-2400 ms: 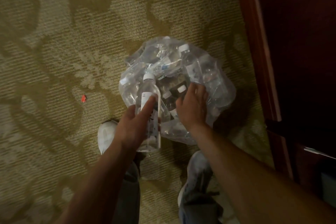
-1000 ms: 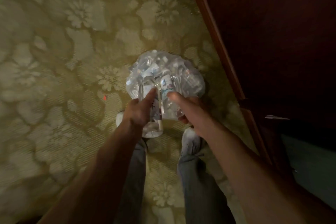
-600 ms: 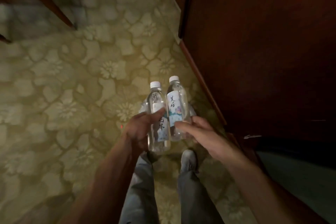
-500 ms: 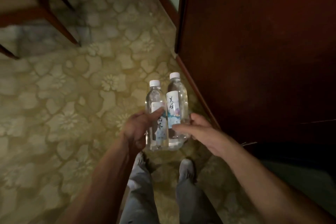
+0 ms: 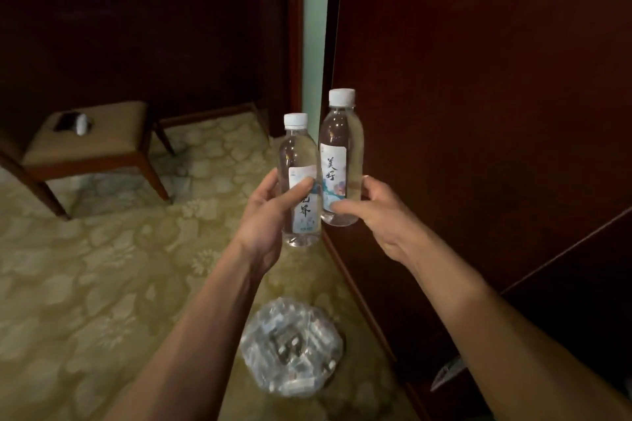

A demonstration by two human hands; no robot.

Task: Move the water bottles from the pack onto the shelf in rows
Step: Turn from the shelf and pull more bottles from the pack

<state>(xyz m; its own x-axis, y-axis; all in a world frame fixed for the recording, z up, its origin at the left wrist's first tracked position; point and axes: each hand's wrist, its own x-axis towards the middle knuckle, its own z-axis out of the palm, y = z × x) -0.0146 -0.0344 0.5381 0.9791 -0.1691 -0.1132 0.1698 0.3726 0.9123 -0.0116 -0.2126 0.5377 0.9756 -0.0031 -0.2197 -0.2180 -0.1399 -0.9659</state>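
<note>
Two clear plastic water bottles with white caps are raised higher than half a second ago, now in front of the dark red-brown wooden cabinet (image 5: 478, 113). The crumpled clear plastic pack of bottles (image 5: 292, 340), hidden before, shows on the floor below my forearms, beside the cabinet's base. The floor is olive floral-patterned carpet (image 5: 85, 284); a tan cushioned wooden stool (image 5: 92, 143) stands far left. My left hand (image 5: 265, 219) grasps the lower bottle (image 5: 301, 178), thumb across its label. My right hand (image 5: 372, 212) grasps the taller-held bottle (image 5: 340, 161) near its base. Both bottles are upright, nearly touching.
</note>
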